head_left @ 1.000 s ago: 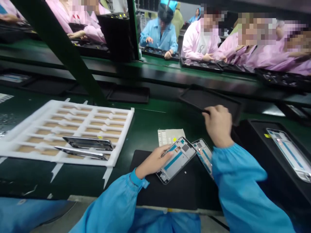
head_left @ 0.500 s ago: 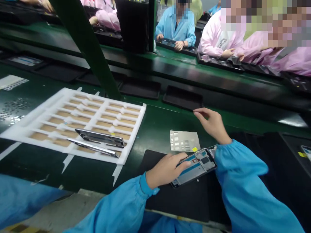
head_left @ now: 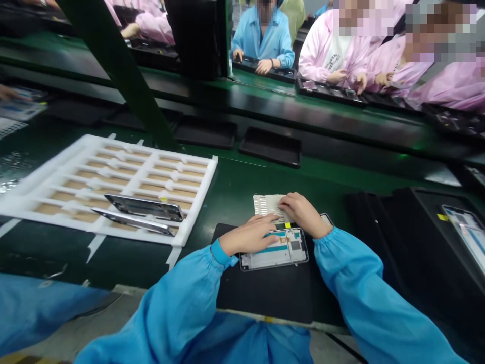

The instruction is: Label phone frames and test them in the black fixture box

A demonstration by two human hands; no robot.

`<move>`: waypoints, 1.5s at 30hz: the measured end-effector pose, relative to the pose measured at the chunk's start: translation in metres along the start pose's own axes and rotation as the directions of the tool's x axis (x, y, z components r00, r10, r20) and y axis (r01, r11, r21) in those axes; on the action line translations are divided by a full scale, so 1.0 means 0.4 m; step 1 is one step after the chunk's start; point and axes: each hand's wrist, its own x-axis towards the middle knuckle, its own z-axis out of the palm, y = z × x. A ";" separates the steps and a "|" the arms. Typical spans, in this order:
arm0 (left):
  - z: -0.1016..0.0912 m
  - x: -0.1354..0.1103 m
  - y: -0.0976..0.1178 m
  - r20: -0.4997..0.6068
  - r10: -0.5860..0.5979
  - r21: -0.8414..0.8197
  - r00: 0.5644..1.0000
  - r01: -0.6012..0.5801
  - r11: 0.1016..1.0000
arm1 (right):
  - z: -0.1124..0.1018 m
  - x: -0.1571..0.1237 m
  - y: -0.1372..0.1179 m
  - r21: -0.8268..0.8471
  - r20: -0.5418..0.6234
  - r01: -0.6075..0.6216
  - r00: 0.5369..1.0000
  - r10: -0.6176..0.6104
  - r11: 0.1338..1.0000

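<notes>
A phone frame lies flat on a black mat, its inner side with blue strips facing up. My left hand rests over its upper left part, fingers stretched out, some reaching the edge of a pale sticker sheet. That sheet carries rows of small light strips and lies just beyond the phone frame. Bent over the sheet's right part is my right hand, its thumb and fingertips pinched together at the surface. Whatever is between those fingertips is hidden. A yellow tab shows between sheet and frame.
To the left, a white foam rack holds two phone frames tilted on edge. Black trays line the back. At right, a black tray holds another phone frame. A green post slants across. Co-workers sit opposite.
My right hand has come down from above onto the sticker sheet. The phone frame, tilted before, now lies flat on the mat, with my left hand still on it. The view has shifted slightly.
</notes>
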 end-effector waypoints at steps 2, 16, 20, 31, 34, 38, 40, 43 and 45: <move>0.000 0.001 -0.009 0.010 -0.006 -0.003 1.000 0.006 1.000 | -0.005 0.003 -0.007 -0.009 0.027 0.042 0.999 -0.042 0.999; 0.017 -0.012 -0.008 -0.065 0.062 0.088 0.996 -0.056 0.995 | -0.010 -0.019 -0.013 0.525 -0.352 -0.135 0.865 0.358 0.840; 0.006 -0.029 0.013 -0.114 0.113 0.189 0.987 -0.090 0.978 | -0.061 -0.065 -0.070 0.680 -0.311 -0.129 0.841 0.442 0.722; -0.018 -0.110 0.127 -0.104 -0.044 0.329 0.994 0.076 0.941 | -0.161 -0.242 -0.235 0.647 0.005 -0.204 0.965 0.264 0.735; 0.014 -0.122 0.132 -0.174 0.059 0.336 0.983 0.003 0.942 | -0.151 -0.254 -0.250 0.614 0.065 -0.243 0.964 0.259 0.751; 0.058 -0.126 0.111 -0.416 0.226 0.207 0.881 -0.150 0.967 | -0.138 -0.251 -0.256 0.559 0.073 -0.256 0.963 0.261 0.789; 0.071 -0.124 0.104 -0.498 0.270 0.142 0.824 -0.230 0.963 | -0.136 -0.251 -0.257 0.553 0.074 -0.253 0.964 0.255 0.794; 0.084 -0.120 0.099 -0.588 0.282 0.120 0.758 -0.264 0.957 | -0.130 -0.266 -0.250 0.532 -0.017 -0.200 0.969 0.247 0.823; 0.090 -0.117 0.098 -0.609 0.278 0.137 0.743 -0.247 0.959 | -0.120 -0.285 -0.239 0.480 -0.132 -0.140 0.964 0.229 0.866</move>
